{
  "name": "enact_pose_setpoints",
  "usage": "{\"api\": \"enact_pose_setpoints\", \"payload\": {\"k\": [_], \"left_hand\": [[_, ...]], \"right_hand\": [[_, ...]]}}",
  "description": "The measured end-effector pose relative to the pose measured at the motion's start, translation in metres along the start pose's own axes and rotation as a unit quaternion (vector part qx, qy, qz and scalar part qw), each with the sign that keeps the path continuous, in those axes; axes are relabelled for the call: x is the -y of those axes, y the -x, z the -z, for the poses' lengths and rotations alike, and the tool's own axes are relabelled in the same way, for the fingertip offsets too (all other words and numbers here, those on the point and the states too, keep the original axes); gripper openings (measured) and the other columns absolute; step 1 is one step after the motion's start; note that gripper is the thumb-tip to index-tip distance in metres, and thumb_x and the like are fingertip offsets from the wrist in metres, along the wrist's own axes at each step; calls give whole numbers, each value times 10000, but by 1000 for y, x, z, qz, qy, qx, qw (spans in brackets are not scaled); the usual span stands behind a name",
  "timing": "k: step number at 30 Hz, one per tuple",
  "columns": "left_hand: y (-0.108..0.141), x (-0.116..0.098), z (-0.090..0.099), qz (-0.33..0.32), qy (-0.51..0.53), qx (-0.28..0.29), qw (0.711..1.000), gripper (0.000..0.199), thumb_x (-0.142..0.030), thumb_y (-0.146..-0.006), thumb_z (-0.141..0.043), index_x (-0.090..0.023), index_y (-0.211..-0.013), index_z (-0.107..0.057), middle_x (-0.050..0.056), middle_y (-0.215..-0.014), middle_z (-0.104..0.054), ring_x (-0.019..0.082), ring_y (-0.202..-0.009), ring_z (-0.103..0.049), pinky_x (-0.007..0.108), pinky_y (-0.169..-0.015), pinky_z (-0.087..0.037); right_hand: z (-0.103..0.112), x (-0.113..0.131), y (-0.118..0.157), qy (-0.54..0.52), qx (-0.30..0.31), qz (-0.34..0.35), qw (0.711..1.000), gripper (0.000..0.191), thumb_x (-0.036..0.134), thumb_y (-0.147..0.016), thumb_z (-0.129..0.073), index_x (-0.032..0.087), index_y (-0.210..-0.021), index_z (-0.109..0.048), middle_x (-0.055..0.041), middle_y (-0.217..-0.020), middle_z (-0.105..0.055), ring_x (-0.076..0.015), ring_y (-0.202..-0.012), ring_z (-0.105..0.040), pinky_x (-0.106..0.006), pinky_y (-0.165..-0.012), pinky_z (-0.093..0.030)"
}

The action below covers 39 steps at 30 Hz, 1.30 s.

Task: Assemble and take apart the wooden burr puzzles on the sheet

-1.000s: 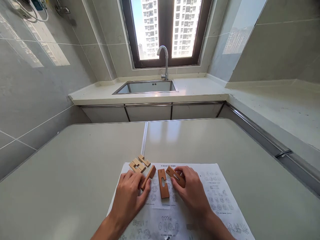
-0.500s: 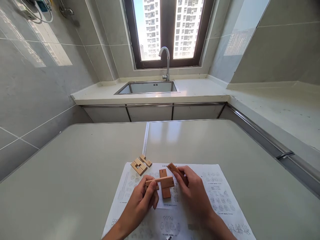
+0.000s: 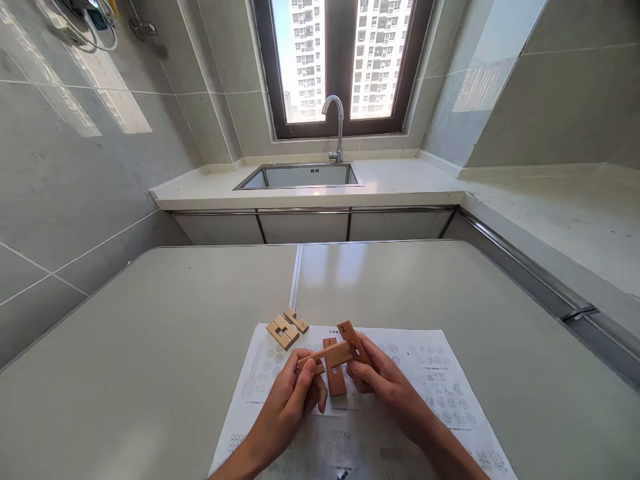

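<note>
My left hand (image 3: 295, 397) is closed around a notched wooden puzzle piece (image 3: 336, 355), whose wide end points right. In my right hand (image 3: 383, 377), thumb and fingers grip another wooden puzzle piece (image 3: 349, 331) marked "2". It tilts up to the left, and its lower edge meets or overlaps the end of the left piece; I cannot tell if they interlock. Beneath both, a reddish wooden puzzle piece (image 3: 337, 382) marked "1" lies on the printed sheet (image 3: 420, 427). Paler wooden pieces (image 3: 283, 332) rest at the sheet's upper left corner.
The sheet lies on a pale table (image 3: 150, 347) with a seam (image 3: 295, 273) running away from me. Beyond it stand a counter with a sink (image 3: 305, 176), a tap (image 3: 340, 127) and a window. A tiled wall is on the left, a counter ledge (image 3: 565, 220) on the right.
My right hand has turned its piece more upright and brought it against the end of the left piece. The left piece has tilted up at its right end. The view has shifted slightly.
</note>
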<state>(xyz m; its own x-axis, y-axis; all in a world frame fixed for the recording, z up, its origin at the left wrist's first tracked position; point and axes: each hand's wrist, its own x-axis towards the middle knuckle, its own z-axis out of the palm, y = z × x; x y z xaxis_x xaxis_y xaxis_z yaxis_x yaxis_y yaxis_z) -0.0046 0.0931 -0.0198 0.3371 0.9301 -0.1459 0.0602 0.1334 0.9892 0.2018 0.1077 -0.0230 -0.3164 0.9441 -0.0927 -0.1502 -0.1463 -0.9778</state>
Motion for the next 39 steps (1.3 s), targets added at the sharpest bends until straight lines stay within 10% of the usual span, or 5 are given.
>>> {"api": "enact_pose_setpoints", "payload": {"k": [7, 13, 26, 34, 39], "left_hand": [[-1, -2, -3, -2, -29, -8, 1000, 405, -605, -1070, -395, -205, -1065, -461, -50, -626, -562, 127, -532, -360, 272, -569, -294], [-1, 2, -3, -9, -31, -13, 999, 433, -627, -1057, -410, -199, -1069, -476, -45, -622, -568, 132, -543, -386, 269, -582, -318], [-2, 8, -3, -27, -65, -17, 997, 411, -594, -1076, -389, -197, -1083, -492, -44, -618, -572, 139, -552, -432, 269, -592, -359], [0, 8, -4, -35, -96, -24, 994, 376, -571, -1083, -384, -215, -1065, -502, -39, -625, -589, 162, -578, -498, 285, -647, -406], [0, 6, -4, -43, -105, -14, 993, 344, -547, -1092, -378, -222, -1071, -490, -39, -645, -599, 170, -612, -532, 295, -703, -436]], "right_hand": [[5, -7, -1, 29, 38, -1, 999, 663, 319, -950, -546, 307, -1602, -429, -83, -1350, -679, -267, -1056, -679, -354, -802, -585], [2, -17, 1, 32, 36, 29, 998, 728, 287, -966, -547, 317, -1656, -316, -68, -1590, -529, -258, -1466, -496, -431, -1146, -470], [-1, -28, 3, 55, 29, 57, 996, 755, 271, -1013, -513, 339, -1686, -179, -19, -1756, -203, -204, -1602, -241, -428, -1293, -230], [-5, -29, 5, 148, -18, 99, 984, 717, 310, -1001, -560, 319, -1665, -290, -111, -1427, -609, -262, -1310, -603, -425, -1102, -521], [-7, -35, 6, 155, -7, 94, 983, 738, 337, -1012, -562, 336, -1676, -241, -104, -1396, -600, -250, -1238, -633, -394, -1055, -554]]}}
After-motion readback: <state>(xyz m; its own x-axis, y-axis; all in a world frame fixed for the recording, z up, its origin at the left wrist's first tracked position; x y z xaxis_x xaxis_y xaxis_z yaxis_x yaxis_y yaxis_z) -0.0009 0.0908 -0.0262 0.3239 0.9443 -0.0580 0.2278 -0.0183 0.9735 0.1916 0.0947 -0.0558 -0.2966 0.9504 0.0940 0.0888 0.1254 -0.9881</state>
